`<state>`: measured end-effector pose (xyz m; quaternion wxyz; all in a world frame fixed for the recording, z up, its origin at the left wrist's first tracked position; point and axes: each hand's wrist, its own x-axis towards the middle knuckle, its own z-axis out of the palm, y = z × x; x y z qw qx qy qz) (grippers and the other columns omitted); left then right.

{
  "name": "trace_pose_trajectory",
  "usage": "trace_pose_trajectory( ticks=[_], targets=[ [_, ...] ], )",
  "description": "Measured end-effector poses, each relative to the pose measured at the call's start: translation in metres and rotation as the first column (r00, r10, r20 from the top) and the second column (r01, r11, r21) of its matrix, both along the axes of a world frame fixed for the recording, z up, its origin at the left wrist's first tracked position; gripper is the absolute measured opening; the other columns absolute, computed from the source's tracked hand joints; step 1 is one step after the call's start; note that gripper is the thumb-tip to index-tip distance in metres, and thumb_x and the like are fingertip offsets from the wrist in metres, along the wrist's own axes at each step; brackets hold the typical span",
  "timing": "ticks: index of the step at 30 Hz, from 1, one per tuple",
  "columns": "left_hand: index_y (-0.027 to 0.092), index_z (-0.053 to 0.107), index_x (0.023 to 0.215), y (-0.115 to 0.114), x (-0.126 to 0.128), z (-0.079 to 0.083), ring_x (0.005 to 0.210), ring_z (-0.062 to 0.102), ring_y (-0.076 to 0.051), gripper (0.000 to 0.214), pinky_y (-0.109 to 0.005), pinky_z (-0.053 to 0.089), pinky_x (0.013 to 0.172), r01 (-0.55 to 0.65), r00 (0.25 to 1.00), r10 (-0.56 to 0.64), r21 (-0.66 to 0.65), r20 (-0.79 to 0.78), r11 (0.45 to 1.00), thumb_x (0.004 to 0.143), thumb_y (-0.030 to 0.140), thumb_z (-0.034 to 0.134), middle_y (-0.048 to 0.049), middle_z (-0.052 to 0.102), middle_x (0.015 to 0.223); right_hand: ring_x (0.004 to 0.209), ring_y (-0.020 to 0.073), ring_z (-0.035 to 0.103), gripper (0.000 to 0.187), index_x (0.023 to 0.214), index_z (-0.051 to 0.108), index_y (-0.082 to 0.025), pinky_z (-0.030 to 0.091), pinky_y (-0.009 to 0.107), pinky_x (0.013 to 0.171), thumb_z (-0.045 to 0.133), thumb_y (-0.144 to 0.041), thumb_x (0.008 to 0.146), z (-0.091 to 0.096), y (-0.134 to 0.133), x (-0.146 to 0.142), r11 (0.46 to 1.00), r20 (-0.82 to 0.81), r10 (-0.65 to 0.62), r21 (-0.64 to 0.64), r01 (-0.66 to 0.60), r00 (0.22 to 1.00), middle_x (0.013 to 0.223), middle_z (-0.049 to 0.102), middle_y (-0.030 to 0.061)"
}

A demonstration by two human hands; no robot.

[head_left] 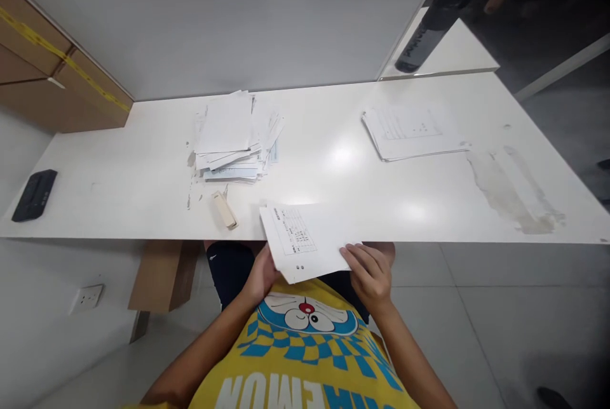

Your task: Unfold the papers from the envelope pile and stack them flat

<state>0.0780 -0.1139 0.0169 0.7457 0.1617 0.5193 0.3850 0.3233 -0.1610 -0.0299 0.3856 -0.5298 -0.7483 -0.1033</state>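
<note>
A white sheaf of paper with a printed table is held between both hands, over the front edge of the white table. My left hand grips its lower left side, the fingertips hidden beneath it. At its right side my right hand is closed, fingers on top of the paper. Just left of the paper lies a cream stapler. Behind the stapler sits an untidy pile of papers. To the right lies a neater stack of sheets.
A black device rests at the table's left end, near a large cardboard box. Another cardboard box stands under the table. A grey panel rises along the back edge. Grey stains mark the right end.
</note>
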Motion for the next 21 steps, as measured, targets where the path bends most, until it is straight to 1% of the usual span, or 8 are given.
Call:
trace_pose_trajectory(
  ticks=[2,4,8,10,14,17,19,21],
  targets=[
    [0.015,0.063,0.121,0.003,0.003,0.007,0.115,0.061,-0.039,0.074,-0.05,0.05,0.094,0.031,0.981,-0.008,-0.116,0.194,0.993,0.078,0.075,0.053,-0.0154,0.071,0.111,0.105,0.0219,0.064,0.057,0.14,0.052,-0.028,0.051,0.037,0.093,0.052,-0.003,0.088,0.0,0.0,-0.001,0.999,0.041,0.046,-0.012,-0.046,0.998,0.106,0.072,0.0062],
    [0.015,0.06,0.128,0.004,0.004,0.014,0.123,0.056,-0.039,0.077,-0.052,0.047,0.101,0.04,0.973,-0.012,-0.119,0.23,0.992,0.08,0.075,0.05,-0.0153,0.069,0.119,0.108,0.0222,0.064,0.059,0.141,0.051,-0.026,0.05,0.038,0.097,0.053,-0.002,0.087,-0.001,-0.001,-0.001,0.998,0.052,0.068,-0.013,-0.067,0.996,0.107,0.072,0.0065],
    [0.02,0.057,0.131,0.008,0.004,0.021,0.128,0.054,-0.033,0.06,-0.047,0.042,0.11,0.023,0.994,-0.009,0.129,-0.11,0.991,0.08,0.051,0.068,-0.0115,0.067,0.126,0.123,0.0255,0.056,0.065,0.147,0.044,-0.026,0.047,0.041,0.102,0.051,-0.003,0.086,-0.003,0.0,0.0,0.99,-0.079,0.12,-0.07,-0.125,0.99,0.125,0.065,0.0093],
    [0.02,0.059,0.127,0.021,0.003,0.024,0.127,0.055,-0.031,0.056,-0.046,0.041,0.11,0.112,0.952,-0.006,0.328,-0.307,0.938,0.079,0.044,0.072,-0.0107,0.065,0.128,0.134,0.028,0.047,0.062,0.151,0.036,-0.027,0.045,0.045,0.105,0.045,-0.014,0.091,-0.001,0.012,-0.001,0.974,-0.319,0.092,-0.166,-0.151,0.943,0.143,0.051,0.0096],
    [0.018,0.065,0.112,0.067,-0.005,0.032,0.11,0.065,-0.029,0.046,-0.046,0.05,0.099,0.382,0.885,-0.134,0.53,-0.446,0.757,0.079,0.049,0.07,-0.011,0.071,0.115,0.146,0.0285,0.026,0.072,0.156,0.016,-0.027,0.037,0.046,0.113,0.046,-0.039,0.091,0.018,0.065,-0.007,0.885,-0.705,-0.025,-0.345,-0.312,0.709,0.16,0.023,0.0056],
    [0.017,0.067,0.099,0.099,-0.009,0.029,0.101,0.067,-0.027,0.038,-0.043,0.052,0.092,0.483,0.834,-0.143,0.578,-0.534,0.658,0.08,0.05,0.067,-0.0093,0.073,0.102,0.143,0.029,0.031,0.082,0.152,0.027,-0.027,0.038,0.044,0.11,0.061,-0.049,0.081,0.034,0.109,-0.006,0.801,-0.829,-0.039,-0.36,-0.479,0.558,0.155,0.036,0.0082],
    [0.017,0.065,0.096,0.11,-0.007,0.017,0.1,0.066,-0.026,0.034,-0.041,0.052,0.092,0.443,0.813,-0.003,0.615,-0.582,0.652,0.084,0.049,0.063,-0.0089,0.071,0.1,0.129,0.0313,0.049,0.068,0.138,0.049,-0.023,0.044,0.045,0.103,0.065,-0.052,0.078,0.035,0.125,-0.001,0.734,-0.876,-0.079,-0.374,-0.567,0.475,0.138,0.055,0.0127],
    [0.018,0.059,0.101,0.112,-0.004,0.001,0.1,0.066,-0.025,0.032,-0.041,0.051,0.091,0.334,0.801,0.182,0.679,-0.57,0.654,0.086,0.047,0.061,-0.0092,0.069,0.102,0.113,0.0316,0.06,0.054,0.118,0.062,-0.019,0.047,0.046,0.097,0.068,-0.052,0.076,0.03,0.13,0.007,0.689,-0.871,-0.173,-0.44,-0.576,0.459,0.119,0.066,0.0144]
  ],
)
